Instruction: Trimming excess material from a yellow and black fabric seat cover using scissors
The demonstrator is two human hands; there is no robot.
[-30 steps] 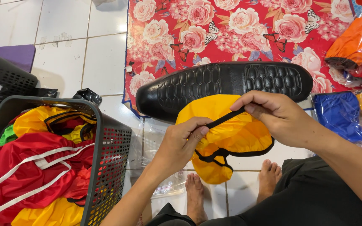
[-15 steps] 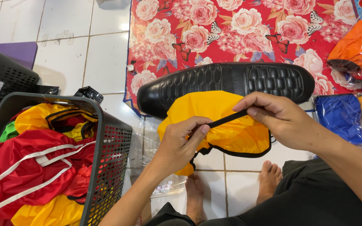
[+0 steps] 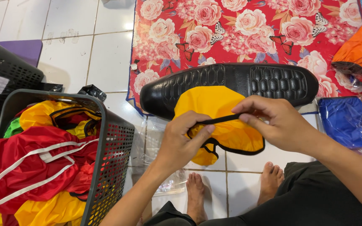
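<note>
Both hands work one item at scene centre. Left hand (image 3: 181, 140) pinches the black elastic trim (image 3: 221, 120) of a yellow fabric cover (image 3: 218, 113), thumb pressed on the band, fingers curled under the cloth. Right hand (image 3: 273, 123) grips the same band a little further right, fingertips closed on it, so the trim runs taut between the two hands. Cover hangs below the grip, its black-edged lower rim looping down on the near side.

Yellow cover sits partly over the near edge of a black motorcycle seat (image 3: 248, 79), which lies lengthwise left to right, its textured surface facing the camera. Seat rests on a red floral mat (image 3: 231, 29) with pink roses and butterflies, spread over the far part of a white tiled floor (image 3: 72, 50).

Near left: grey perforated laundry basket (image 3: 114, 150) stuffed with red, yellow and green covers, the red one trimmed in white. Far left: a second dark basket (image 3: 5, 71), only partly in view. Right edge: blue cover in clear plastic (image 3: 344, 121), with an orange bagged one (image 3: 359, 48) beyond it. Clear plastic bags lie on the tiles just beside the grey basket.

Bare feet (image 3: 195, 190) on the tiles below the hands; dark trousers at the near right.
</note>
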